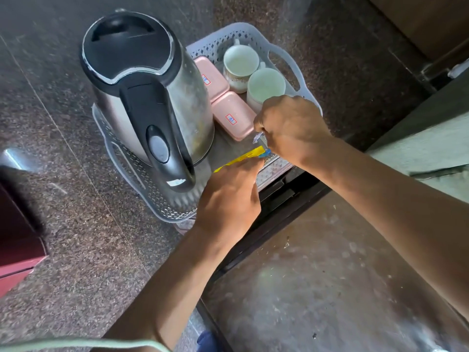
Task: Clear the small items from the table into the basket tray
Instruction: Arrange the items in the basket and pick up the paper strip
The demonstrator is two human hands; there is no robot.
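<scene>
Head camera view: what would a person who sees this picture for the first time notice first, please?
The large steel kettle with its black lid and handle dominates, standing in the left part of the white basket tray. To its right lie two pink boxes and two white cups. In front, the left hand and right hand handle a yellow packet.

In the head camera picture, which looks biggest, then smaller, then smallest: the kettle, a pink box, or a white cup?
1. Electric kettle, by far the biggest, though it is also nearest the camera.
2. Pink lidded box and white cup: these look about alike, so I won't rank them.
</scene>
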